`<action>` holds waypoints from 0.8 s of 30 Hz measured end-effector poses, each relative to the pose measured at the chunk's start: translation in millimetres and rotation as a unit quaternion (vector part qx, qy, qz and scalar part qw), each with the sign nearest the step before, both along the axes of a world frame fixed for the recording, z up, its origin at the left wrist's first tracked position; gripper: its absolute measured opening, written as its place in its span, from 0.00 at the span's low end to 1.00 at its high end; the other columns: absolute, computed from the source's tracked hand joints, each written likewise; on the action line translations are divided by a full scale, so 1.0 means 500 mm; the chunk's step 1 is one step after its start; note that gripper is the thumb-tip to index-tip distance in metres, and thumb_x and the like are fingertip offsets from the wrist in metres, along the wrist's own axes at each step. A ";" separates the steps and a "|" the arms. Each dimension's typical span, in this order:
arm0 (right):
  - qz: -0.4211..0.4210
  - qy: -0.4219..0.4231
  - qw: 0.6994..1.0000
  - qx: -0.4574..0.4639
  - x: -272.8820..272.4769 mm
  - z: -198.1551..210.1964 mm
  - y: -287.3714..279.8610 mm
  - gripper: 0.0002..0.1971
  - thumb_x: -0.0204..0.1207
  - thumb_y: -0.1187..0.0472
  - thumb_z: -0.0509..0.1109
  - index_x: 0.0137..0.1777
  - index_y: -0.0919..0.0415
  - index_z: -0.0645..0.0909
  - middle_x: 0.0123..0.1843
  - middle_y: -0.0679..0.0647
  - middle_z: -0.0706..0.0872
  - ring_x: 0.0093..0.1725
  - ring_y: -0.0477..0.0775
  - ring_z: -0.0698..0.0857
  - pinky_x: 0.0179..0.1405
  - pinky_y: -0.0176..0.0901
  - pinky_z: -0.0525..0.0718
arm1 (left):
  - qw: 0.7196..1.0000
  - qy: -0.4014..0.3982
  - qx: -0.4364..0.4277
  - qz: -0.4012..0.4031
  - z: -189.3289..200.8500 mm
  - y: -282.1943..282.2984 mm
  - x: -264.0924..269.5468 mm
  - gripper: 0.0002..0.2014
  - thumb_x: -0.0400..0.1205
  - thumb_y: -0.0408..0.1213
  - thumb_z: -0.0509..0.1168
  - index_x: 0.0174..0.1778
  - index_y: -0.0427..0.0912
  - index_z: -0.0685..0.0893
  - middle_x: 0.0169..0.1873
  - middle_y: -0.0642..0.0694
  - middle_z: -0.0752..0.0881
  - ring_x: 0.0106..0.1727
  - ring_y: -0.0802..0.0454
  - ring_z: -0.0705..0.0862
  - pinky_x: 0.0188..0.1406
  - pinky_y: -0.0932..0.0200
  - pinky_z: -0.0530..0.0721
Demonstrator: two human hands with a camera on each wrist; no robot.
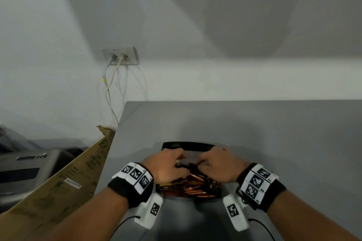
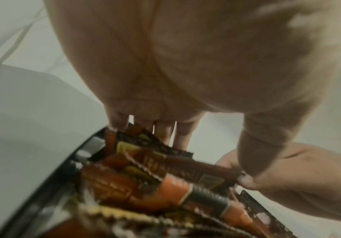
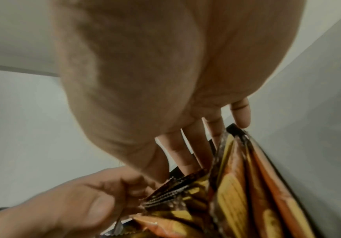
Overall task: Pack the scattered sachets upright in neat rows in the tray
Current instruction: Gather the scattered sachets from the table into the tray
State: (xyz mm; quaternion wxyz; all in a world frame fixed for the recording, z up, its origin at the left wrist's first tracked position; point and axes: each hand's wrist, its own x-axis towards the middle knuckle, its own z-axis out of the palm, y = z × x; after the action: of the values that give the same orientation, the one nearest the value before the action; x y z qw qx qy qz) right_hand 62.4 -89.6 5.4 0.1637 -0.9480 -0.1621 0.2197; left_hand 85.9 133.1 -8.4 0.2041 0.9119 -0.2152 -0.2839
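Observation:
A black tray point(image 1: 188, 145) sits on the grey table point(image 1: 274, 139), its near half packed with orange and brown sachets point(image 1: 192, 188). Both hands are inside the tray, facing each other over a small bunch of sachets. My left hand point(image 1: 172, 164) has its fingers point(image 2: 182, 138) down behind the bunch point(image 2: 155, 185) and its thumb point(image 2: 253, 153) on the near side. My right hand point(image 1: 213, 164) pinches the other end, with its fingers point(image 3: 186, 154) behind the sachets point(image 3: 237, 201). The tray's far half shows bare bottom. The hands hide the bunch's lower part.
The table's left edge point(image 1: 109, 162) is close to the tray. Beyond that edge leans a cardboard box point(image 1: 58, 188), with a grey machine point(image 1: 29, 168) behind it. A wall socket point(image 1: 120, 55) with hanging cables is at the back left.

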 end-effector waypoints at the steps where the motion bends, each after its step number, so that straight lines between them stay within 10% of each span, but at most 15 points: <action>1: -0.005 -0.005 1.000 0.004 0.000 -0.003 -0.006 0.18 0.80 0.45 0.58 0.62 0.47 0.85 0.44 0.47 0.88 0.47 0.47 0.83 0.69 0.53 0.77 | 1.000 0.004 0.006 -0.012 0.008 0.004 0.002 0.36 0.72 0.67 0.66 0.76 0.58 0.72 0.72 0.53 0.81 0.69 0.54 0.81 0.68 0.50 0.81; 10: 0.077 0.003 0.996 -0.046 -0.042 -0.020 -0.010 0.59 0.50 0.22 0.75 0.82 0.38 0.56 0.74 0.40 0.76 0.71 0.50 0.74 0.80 0.56 0.61 | 0.982 -0.041 0.095 -0.155 0.002 0.022 -0.015 0.61 0.54 0.68 0.79 0.82 0.62 0.55 0.72 0.55 0.77 0.71 0.51 0.76 0.70 0.44 0.80; 24: 0.071 -0.038 0.995 -0.059 -0.069 -0.034 0.003 0.53 0.59 0.29 0.76 0.82 0.45 0.57 0.72 0.45 0.73 0.69 0.52 0.71 0.76 0.55 0.65 | 0.987 -0.074 0.057 -0.128 -0.008 0.025 -0.034 0.53 0.60 0.64 0.77 0.80 0.58 0.62 0.68 0.56 0.77 0.66 0.54 0.78 0.64 0.46 0.84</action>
State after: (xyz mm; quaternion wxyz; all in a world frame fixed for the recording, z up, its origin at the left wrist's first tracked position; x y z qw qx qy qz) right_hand 27.7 -88.1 -11.7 0.0849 -0.9497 -0.2222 0.2038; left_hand 68.8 145.5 -12.4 0.0976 0.9054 -0.3282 -0.2511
